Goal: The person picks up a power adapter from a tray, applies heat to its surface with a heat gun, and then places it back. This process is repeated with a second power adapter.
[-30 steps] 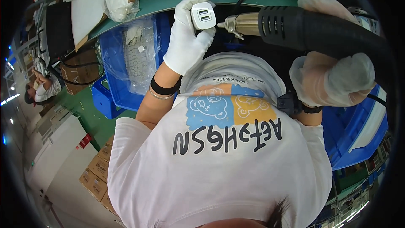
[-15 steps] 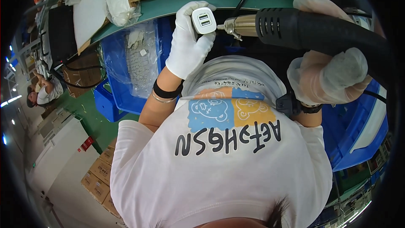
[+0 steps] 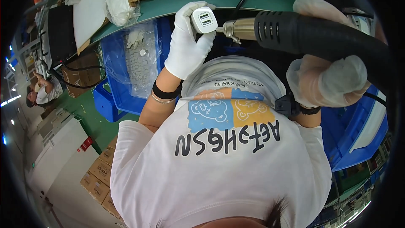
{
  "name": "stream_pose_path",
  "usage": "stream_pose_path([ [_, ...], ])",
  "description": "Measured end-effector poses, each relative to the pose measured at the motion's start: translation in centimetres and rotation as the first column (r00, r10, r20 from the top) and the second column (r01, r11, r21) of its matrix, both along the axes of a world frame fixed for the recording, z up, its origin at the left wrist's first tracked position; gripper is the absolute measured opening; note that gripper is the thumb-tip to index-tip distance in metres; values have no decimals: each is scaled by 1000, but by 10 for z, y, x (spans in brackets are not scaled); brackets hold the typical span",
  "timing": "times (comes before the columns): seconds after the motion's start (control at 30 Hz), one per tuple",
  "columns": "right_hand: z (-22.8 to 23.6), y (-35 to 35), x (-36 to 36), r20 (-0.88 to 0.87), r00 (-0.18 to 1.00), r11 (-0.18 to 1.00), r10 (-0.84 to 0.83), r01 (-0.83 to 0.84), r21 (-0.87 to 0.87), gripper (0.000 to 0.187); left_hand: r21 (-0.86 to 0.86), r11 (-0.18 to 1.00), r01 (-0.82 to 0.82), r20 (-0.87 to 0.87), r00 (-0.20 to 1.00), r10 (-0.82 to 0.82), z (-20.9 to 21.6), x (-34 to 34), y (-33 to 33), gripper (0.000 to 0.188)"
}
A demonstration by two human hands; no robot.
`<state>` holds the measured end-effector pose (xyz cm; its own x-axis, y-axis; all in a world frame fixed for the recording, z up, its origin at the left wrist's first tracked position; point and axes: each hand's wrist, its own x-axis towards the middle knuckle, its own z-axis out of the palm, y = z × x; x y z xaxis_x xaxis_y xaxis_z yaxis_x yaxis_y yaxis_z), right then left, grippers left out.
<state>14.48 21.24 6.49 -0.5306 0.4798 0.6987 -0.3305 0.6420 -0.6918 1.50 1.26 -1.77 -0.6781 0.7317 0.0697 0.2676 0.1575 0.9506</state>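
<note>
The left hand [image 3: 185, 44] has its grip clamped on a white charger [image 3: 204, 20], beside a nozzle [image 3: 240, 28]. Work appears underway, remainder unclear; the right hand [image 3: 313, 82] shows no readable grip.

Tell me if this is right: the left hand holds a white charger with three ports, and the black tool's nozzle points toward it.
Wrong count: the head view shows two ports, not three. The left hand does hold the white charger, and the nozzle points toward it.
</note>
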Motion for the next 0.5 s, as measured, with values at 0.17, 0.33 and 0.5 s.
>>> stream_pose_path([
  [0.17,-3,0,-1,-48,998,999,-49,48,-16,64,87,996,-16,123,992,5,-1,3,3,58],
  [0.33,-19,5,0,-119,984,991,-134,130,-44,61,65,998,15,63,998,-19,0,2,4,59],
  [0.5,-40,20,9,-90,980,984,-176,178,12,63,61,998,-5,131,991,-3,1,5,4,60],
])
